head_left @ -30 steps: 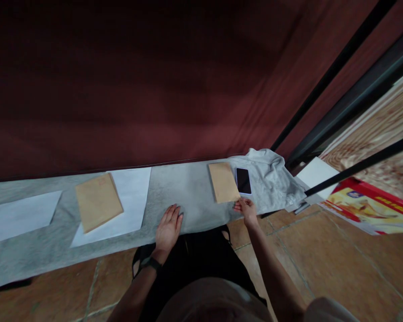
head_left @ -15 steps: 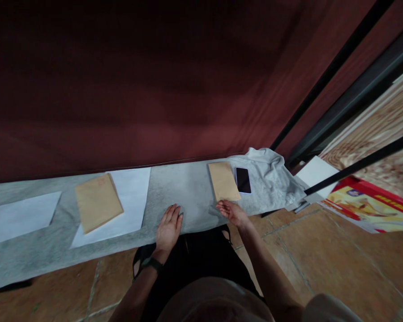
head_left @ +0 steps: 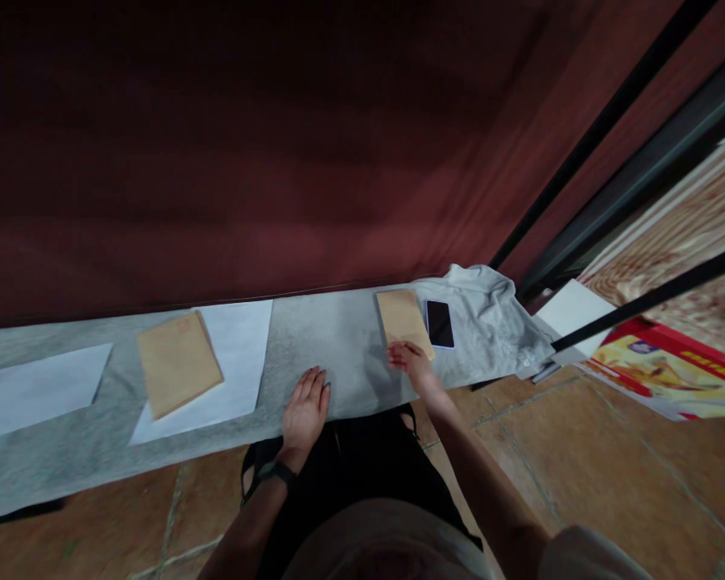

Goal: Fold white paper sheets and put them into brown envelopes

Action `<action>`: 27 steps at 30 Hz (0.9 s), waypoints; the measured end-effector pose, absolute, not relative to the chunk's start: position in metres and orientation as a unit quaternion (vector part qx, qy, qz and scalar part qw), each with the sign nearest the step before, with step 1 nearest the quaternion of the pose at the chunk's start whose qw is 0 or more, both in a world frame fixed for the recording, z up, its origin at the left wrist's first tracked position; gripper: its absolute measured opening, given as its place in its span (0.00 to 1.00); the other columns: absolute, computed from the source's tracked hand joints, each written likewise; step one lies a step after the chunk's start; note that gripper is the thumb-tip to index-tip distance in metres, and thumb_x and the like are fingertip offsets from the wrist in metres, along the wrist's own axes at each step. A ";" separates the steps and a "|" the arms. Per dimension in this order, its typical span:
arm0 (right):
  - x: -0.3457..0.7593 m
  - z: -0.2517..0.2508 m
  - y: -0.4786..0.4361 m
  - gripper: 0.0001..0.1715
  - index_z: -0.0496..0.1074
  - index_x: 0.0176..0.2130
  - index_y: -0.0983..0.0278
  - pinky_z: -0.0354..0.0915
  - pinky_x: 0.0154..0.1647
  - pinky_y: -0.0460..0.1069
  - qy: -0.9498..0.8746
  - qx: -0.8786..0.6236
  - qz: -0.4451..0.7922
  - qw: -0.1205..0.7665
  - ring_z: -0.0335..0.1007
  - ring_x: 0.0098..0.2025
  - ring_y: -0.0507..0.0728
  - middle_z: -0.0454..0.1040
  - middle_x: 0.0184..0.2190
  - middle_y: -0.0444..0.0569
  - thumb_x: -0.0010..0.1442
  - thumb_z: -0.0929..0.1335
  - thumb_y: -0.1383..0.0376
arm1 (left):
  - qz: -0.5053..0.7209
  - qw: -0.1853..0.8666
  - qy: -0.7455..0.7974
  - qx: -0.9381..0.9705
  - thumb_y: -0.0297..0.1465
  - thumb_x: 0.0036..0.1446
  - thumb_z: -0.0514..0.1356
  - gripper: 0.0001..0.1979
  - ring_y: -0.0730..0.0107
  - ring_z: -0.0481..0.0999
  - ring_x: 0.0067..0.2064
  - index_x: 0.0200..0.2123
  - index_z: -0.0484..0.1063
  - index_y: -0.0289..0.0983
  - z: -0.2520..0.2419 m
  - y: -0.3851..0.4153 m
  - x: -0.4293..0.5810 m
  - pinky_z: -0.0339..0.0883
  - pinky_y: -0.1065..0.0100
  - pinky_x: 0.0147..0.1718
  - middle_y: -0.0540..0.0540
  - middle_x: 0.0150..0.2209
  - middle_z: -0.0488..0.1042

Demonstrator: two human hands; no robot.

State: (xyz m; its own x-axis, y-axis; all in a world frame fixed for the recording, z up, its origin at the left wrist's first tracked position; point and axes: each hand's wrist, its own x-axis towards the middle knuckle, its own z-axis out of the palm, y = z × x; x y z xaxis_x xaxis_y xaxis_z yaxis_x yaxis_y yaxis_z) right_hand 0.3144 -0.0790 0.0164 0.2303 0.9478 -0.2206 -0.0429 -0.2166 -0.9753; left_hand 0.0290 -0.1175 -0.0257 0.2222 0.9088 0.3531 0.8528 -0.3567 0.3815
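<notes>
My left hand (head_left: 305, 409) lies flat on the grey cloth (head_left: 329, 334) near its front edge, fingers stretched out, holding nothing. Over the near end of a brown paper envelope (head_left: 402, 312) hovers my right hand (head_left: 412, 360), its fingers loosely bent with nothing visible in them; whether it touches the paper I cannot tell. Just right of that envelope is a dark-screened phone (head_left: 441, 324). Further left, a stack of brown envelopes (head_left: 180, 362) rests partly on white paper sheets (head_left: 245, 350).
More white paper (head_left: 33, 391) lies at the far left of the cloth. A dark red panel (head_left: 266, 161) rises behind the narrow covered surface. Rumpled cloth (head_left: 483, 302), black bars (head_left: 658, 294) and a red-and-yellow box (head_left: 670, 366) are on the right.
My right hand has moved slightly forward, from the envelope's near edge to over its near end. My left hand stays flat in its place.
</notes>
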 end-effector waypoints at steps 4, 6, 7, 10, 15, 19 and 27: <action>0.308 0.022 -0.042 0.20 0.74 0.52 0.63 0.55 0.71 0.64 -0.471 -0.639 0.351 0.496 0.57 0.70 0.66 0.67 0.65 0.58 0.59 0.69 0.65 | 0.260 0.048 0.561 0.785 0.38 0.72 0.48 0.23 0.52 0.68 0.67 0.61 0.71 0.36 -0.026 -0.117 0.029 0.64 0.50 0.65 0.38 0.63 0.72; 0.306 0.021 -0.027 0.29 0.69 0.60 0.67 0.47 0.73 0.68 -0.565 -0.684 0.192 0.419 0.44 0.74 0.70 0.55 0.72 0.63 0.60 0.69 0.66 | 0.254 0.043 0.562 0.786 0.37 0.71 0.48 0.23 0.52 0.69 0.66 0.61 0.71 0.35 -0.026 -0.117 0.029 0.64 0.50 0.65 0.37 0.63 0.72; 0.306 0.019 -0.021 0.33 0.66 0.64 0.69 0.46 0.72 0.69 -0.599 -0.697 0.124 0.374 0.42 0.75 0.72 0.51 0.74 0.65 0.60 0.68 0.66 | 0.251 0.040 0.564 0.786 0.36 0.71 0.48 0.23 0.51 0.69 0.66 0.61 0.71 0.35 -0.026 -0.117 0.029 0.64 0.50 0.65 0.37 0.63 0.72; 0.306 0.007 -0.011 0.40 0.57 0.69 0.70 0.44 0.71 0.71 -0.636 -0.715 0.037 0.288 0.41 0.75 0.74 0.48 0.74 0.67 0.62 0.67 0.65 | 0.247 0.033 0.566 0.786 0.35 0.70 0.49 0.22 0.51 0.69 0.66 0.61 0.71 0.37 -0.026 -0.117 0.030 0.65 0.50 0.64 0.38 0.63 0.73; 0.314 -0.008 -0.005 0.41 0.55 0.71 0.71 0.45 0.70 0.70 -0.636 -0.727 0.028 0.259 0.44 0.74 0.75 0.53 0.73 0.68 0.63 0.66 0.63 | 0.246 0.025 0.565 0.787 0.33 0.69 0.49 0.22 0.51 0.70 0.66 0.61 0.71 0.36 -0.026 -0.117 0.032 0.66 0.51 0.64 0.38 0.62 0.73; 0.318 -0.009 -0.001 0.40 0.56 0.70 0.72 0.47 0.69 0.70 -0.640 -0.724 0.028 0.256 0.47 0.73 0.75 0.56 0.71 0.69 0.62 0.65 0.65 | 0.242 0.023 0.567 0.787 0.32 0.69 0.49 0.22 0.51 0.70 0.65 0.61 0.71 0.35 -0.025 -0.118 0.033 0.65 0.51 0.64 0.37 0.62 0.73; 0.318 -0.002 0.003 0.38 0.58 0.69 0.73 0.52 0.67 0.70 -0.642 -0.722 0.038 0.257 0.51 0.71 0.75 0.60 0.69 0.70 0.63 0.65 0.66 | 0.242 0.037 0.572 0.783 0.31 0.69 0.49 0.22 0.51 0.69 0.66 0.62 0.71 0.35 -0.024 -0.118 0.034 0.65 0.51 0.65 0.37 0.63 0.72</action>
